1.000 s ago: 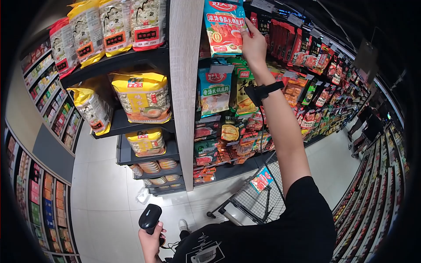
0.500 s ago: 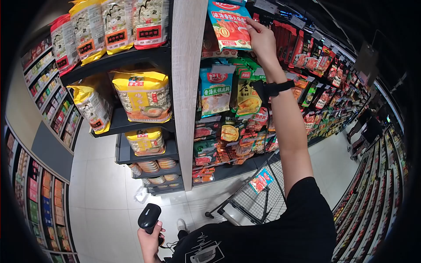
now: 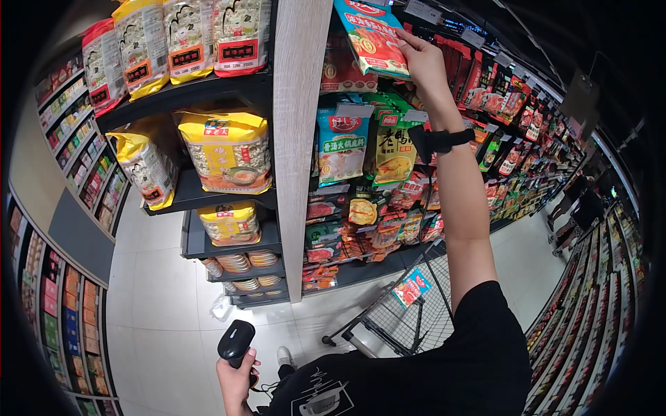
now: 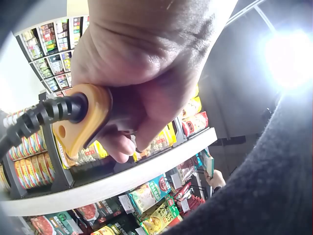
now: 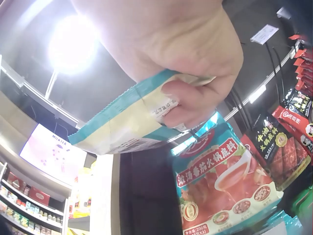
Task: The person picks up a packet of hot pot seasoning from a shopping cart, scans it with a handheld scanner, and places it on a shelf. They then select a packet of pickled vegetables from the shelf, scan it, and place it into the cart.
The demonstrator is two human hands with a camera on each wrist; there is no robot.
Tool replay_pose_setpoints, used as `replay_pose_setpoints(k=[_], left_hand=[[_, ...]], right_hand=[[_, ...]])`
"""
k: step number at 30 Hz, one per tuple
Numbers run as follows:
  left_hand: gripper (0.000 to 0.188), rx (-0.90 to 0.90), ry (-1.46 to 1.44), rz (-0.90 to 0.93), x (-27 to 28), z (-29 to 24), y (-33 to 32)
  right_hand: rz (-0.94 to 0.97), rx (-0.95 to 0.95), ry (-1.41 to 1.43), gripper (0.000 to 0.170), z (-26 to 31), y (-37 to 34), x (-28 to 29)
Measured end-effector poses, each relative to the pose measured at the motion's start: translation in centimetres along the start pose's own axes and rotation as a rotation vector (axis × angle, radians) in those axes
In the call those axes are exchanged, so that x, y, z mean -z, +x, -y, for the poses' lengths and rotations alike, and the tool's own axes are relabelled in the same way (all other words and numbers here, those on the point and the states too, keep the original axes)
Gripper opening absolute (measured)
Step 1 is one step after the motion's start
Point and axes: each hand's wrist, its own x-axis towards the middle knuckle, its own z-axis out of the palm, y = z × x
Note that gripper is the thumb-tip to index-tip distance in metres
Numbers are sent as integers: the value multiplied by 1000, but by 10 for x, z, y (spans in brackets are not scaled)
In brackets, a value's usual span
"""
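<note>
High at the rack, the right hand [image 3: 426, 62] pinches the right edge of a blue and red packet [image 3: 372, 41], its thumb on the front. In the right wrist view the packet's pale back [image 5: 132, 117] shows under the curled fingers, and a similar packet [image 5: 220, 176] hangs behind it. Down near the body, the left hand [image 3: 236, 375] grips the handle of a black scanner [image 3: 236, 340]. The left wrist view shows that hand [image 4: 146, 63] around the handle, with its yellow base [image 4: 83, 120] and a black cable.
A shopping cart [image 3: 399, 312] with a blue and red packet [image 3: 412, 287] stands below the rack. Yellow noodle bags [image 3: 225, 152] fill shelves on the left, beside a wooden upright panel [image 3: 298, 152]. Other people [image 3: 583, 208] stand far down the aisle at right.
The right hand and its packet have moved to the right and the packet has tilted, uncovering a red packet behind it. The left hand still holds the scanner, almost in place.
</note>
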Motion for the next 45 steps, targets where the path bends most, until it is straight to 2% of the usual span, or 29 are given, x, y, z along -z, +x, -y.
replay_pose_setpoints(k=[3,9,13,14,16,17,19,22,23,26,29,33,34,36,37,40,41,43,45], left_hand=[[23,-1,-1,2,0,1,1],[23,-2,3,7,0,-2,1],[22,-4,4,4,-2,-2,2],[22,-5,4,0,-2,-2,2],[22,-3,2,-1,-3,-3,2],[22,-1,1,-3,-3,-2,3],[23,1,6,0,-1,1,4],[23,19,4,5,1,-1,2],[23,25,1,6,1,-2,1],[23,20,-12,0,4,4,4],[24,23,2,-3,2,2,6],[24,65,46,53,-2,-3,21],[24,79,64,81,-5,-6,27],[22,90,105,155,-14,-15,40],[22,80,113,193,-21,-17,47],[20,76,185,349,-41,-24,71],[21,76,220,407,-48,-25,80],[21,72,281,513,-64,-29,95],[21,54,367,610,-81,-34,106]], right_hand=[[13,-21,45,33,-2,5,1],[-1,8,-37,33,-13,13,-6],[-74,39,-227,35,-19,9,-24],[-96,152,-339,36,-50,27,-28],[-209,342,-417,35,-70,28,-41],[-195,320,-422,36,-73,27,-45],[-166,275,-434,40,-72,12,-53],[-97,198,-633,46,-72,-12,-64],[-112,320,-652,51,-89,-13,-66],[-120,301,-768,50,-88,-26,-60],[-229,442,-662,48,-103,-52,-44],[-226,329,-453,39,-111,-150,-14],[-220,403,-480,34,-130,-179,-5],[-105,121,-427,27,-148,-259,10],[-50,121,-484,28,-159,-299,21],[171,-312,-499,23,-196,-436,65],[211,-427,-603,21,-203,-486,82],[264,-559,-747,20,-202,-582,117],[265,-769,-818,20,-168,-651,141]])
